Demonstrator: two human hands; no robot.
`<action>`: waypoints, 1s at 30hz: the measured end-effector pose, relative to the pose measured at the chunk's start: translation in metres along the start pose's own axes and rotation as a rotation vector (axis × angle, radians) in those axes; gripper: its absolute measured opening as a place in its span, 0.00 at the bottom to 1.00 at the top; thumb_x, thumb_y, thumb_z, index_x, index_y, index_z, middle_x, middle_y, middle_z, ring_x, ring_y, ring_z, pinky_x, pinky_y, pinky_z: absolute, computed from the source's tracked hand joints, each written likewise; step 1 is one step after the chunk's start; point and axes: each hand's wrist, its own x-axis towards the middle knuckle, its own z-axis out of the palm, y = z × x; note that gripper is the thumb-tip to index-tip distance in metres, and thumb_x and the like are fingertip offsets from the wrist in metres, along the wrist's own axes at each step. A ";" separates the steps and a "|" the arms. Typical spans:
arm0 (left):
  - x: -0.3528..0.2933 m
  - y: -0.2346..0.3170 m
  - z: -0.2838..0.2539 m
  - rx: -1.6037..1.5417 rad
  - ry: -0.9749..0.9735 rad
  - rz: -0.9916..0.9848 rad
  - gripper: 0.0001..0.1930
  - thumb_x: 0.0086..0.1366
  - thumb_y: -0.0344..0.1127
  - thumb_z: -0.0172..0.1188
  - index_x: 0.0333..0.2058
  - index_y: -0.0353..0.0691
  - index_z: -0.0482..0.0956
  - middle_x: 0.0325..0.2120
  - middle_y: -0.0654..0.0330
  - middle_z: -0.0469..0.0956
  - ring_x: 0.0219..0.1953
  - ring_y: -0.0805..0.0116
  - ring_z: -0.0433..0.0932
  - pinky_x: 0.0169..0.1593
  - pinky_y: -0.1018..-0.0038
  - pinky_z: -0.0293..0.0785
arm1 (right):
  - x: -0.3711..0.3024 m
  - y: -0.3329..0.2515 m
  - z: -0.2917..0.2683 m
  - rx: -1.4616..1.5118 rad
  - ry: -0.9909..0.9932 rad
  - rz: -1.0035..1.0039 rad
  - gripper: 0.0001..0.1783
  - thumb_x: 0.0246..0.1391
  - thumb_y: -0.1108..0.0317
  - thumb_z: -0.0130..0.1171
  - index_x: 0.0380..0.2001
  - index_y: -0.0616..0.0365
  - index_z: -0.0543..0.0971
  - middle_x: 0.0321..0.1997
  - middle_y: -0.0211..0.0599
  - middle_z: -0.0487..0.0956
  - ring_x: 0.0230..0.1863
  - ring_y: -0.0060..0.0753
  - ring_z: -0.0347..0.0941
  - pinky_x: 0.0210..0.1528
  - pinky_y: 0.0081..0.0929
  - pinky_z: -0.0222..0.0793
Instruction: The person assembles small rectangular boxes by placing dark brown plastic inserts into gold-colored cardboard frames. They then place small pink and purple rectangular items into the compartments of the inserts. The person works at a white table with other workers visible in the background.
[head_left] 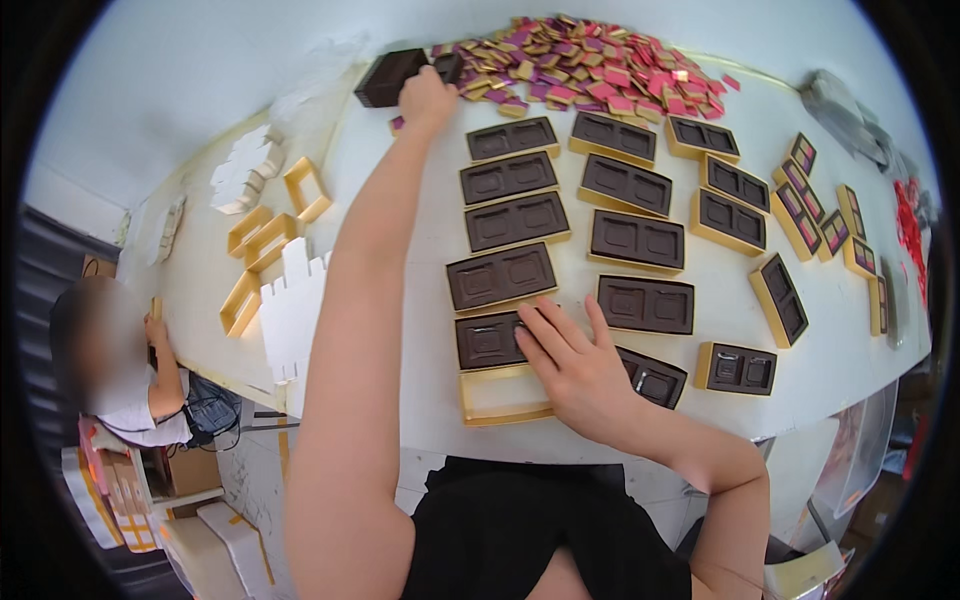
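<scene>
My left hand (pixel 428 100) reaches to the far side of the table with its fingers curled at a dark brown plastic tray (pixel 449 68), beside a stack of such trays (pixel 390 78). How far the fingers wrap round it is partly hidden. Nearer to me, my right hand (pixel 582 375) lies palm down, fingers spread, over the right part of a brown two-well tray (pixel 487 341). That tray rests at a gold-rimmed box (pixel 508 396) whose near part shows bare inside. Right beside the hand, another filled box (pixel 652 378) is partly covered by it.
Several gold boxes with brown trays (pixel 637 240) stand in columns. Behind them is a heap of pink, purple and gold wrapped squares (pixel 590 65). Filled small boxes (pixel 800 215) sit at the right. Gold frames (pixel 270 243) and white card pieces (pixel 292 310) lie left, near another person (pixel 130 370).
</scene>
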 end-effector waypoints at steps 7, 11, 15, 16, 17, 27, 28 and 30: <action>-0.142 0.055 -0.150 -1.132 -0.220 0.456 0.27 0.55 0.24 0.70 0.51 0.34 0.68 0.51 0.57 0.75 0.50 0.68 0.77 0.52 0.71 0.76 | -0.005 0.013 -0.005 0.254 0.172 0.068 0.33 0.48 0.64 0.64 0.57 0.70 0.70 0.66 0.52 0.65 0.69 0.51 0.59 0.67 0.56 0.54; -0.270 0.042 -0.220 -0.837 -0.538 0.621 0.27 0.49 0.26 0.71 0.50 0.42 0.78 0.48 0.59 0.79 0.50 0.64 0.78 0.52 0.68 0.76 | 0.004 0.026 -0.059 0.318 0.654 -0.021 0.48 0.43 0.48 0.69 0.62 0.64 0.65 0.67 0.53 0.63 0.68 0.56 0.60 0.66 0.46 0.58; -0.313 0.044 -0.231 -0.701 -0.434 0.719 0.29 0.46 0.26 0.73 0.51 0.36 0.77 0.48 0.56 0.80 0.52 0.57 0.79 0.52 0.69 0.77 | 0.007 -0.007 -0.088 0.075 0.094 -0.129 0.39 0.44 0.43 0.64 0.55 0.59 0.75 0.60 0.49 0.70 0.56 0.55 0.69 0.56 0.42 0.67; -0.319 0.043 -0.227 -0.757 -0.423 0.663 0.32 0.45 0.29 0.75 0.52 0.37 0.76 0.50 0.56 0.79 0.53 0.58 0.78 0.52 0.68 0.77 | 0.004 -0.013 -0.086 0.064 0.030 -0.089 0.38 0.44 0.46 0.64 0.56 0.58 0.75 0.57 0.47 0.71 0.53 0.54 0.70 0.54 0.43 0.68; -0.325 0.039 -0.220 -0.807 -0.405 0.603 0.34 0.44 0.32 0.77 0.53 0.37 0.75 0.51 0.56 0.78 0.54 0.58 0.77 0.52 0.68 0.77 | 0.003 -0.015 -0.082 0.053 -0.030 -0.058 0.37 0.44 0.48 0.64 0.56 0.57 0.74 0.55 0.45 0.72 0.51 0.53 0.70 0.53 0.43 0.68; -0.373 0.014 -0.192 -0.701 -0.428 0.387 0.42 0.38 0.30 0.79 0.57 0.42 0.71 0.50 0.58 0.72 0.48 0.61 0.75 0.44 0.71 0.78 | -0.001 -0.032 -0.024 0.007 -0.158 -0.074 0.38 0.42 0.60 0.68 0.57 0.62 0.70 0.54 0.37 0.72 0.53 0.44 0.66 0.56 0.41 0.63; -0.376 0.014 -0.195 -0.701 -0.439 0.358 0.42 0.38 0.29 0.79 0.57 0.43 0.72 0.49 0.58 0.72 0.47 0.62 0.75 0.43 0.71 0.78 | -0.001 -0.032 -0.022 0.014 -0.148 -0.074 0.38 0.42 0.61 0.68 0.58 0.62 0.70 0.54 0.37 0.71 0.54 0.45 0.66 0.57 0.42 0.63; -0.379 0.015 -0.196 -0.725 -0.422 0.341 0.40 0.39 0.28 0.78 0.55 0.44 0.74 0.48 0.59 0.72 0.45 0.64 0.75 0.42 0.72 0.78 | -0.001 -0.032 -0.020 0.028 -0.129 -0.073 0.37 0.42 0.63 0.68 0.58 0.63 0.70 0.56 0.39 0.71 0.56 0.46 0.66 0.58 0.43 0.64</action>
